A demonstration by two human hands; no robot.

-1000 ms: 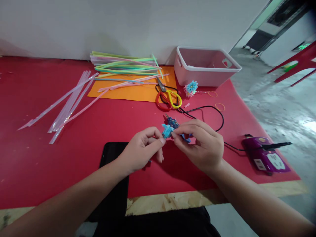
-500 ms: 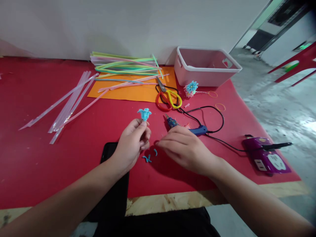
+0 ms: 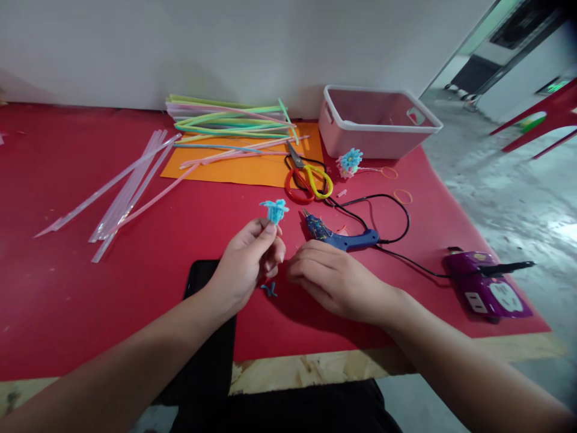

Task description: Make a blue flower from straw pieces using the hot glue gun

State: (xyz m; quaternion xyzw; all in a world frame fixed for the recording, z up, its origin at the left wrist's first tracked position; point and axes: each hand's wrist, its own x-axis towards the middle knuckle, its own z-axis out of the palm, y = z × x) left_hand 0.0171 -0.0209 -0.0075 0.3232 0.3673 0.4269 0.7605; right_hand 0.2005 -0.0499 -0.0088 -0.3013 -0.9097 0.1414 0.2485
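Note:
My left hand [image 3: 247, 260] pinches a small light-blue fuzzy flower [image 3: 276, 211], apparently made of pipe cleaner, between thumb and fingers; its petals spread at the top. To its right, my right hand [image 3: 340, 278] hovers low over the table with curled fingers. Whatever its fingertips hold, if anything, is hidden. Short blue pipe cleaner snippets [image 3: 269, 290] lie on the red surface below and between my hands. Just beyond my right hand rests a blue hot glue gun [image 3: 362, 240], its nozzle pointing left.
Scissors [image 3: 311, 177] and pastel pipe cleaners [image 3: 234, 123] lie on orange paper [image 3: 202, 173]. Clear glue sticks [image 3: 128, 189] are at left. A pink bin [image 3: 360, 139], finished flowers [image 3: 349, 161] and a purple power strip [image 3: 484, 285] stand right. A black phone-like slab [image 3: 211, 343] lies under my left forearm.
My left hand has shifted slightly right with the blue flower, which has turned a little. My right hand has drawn slightly back, uncovering more glue gun. One blue snippet no longer shows.

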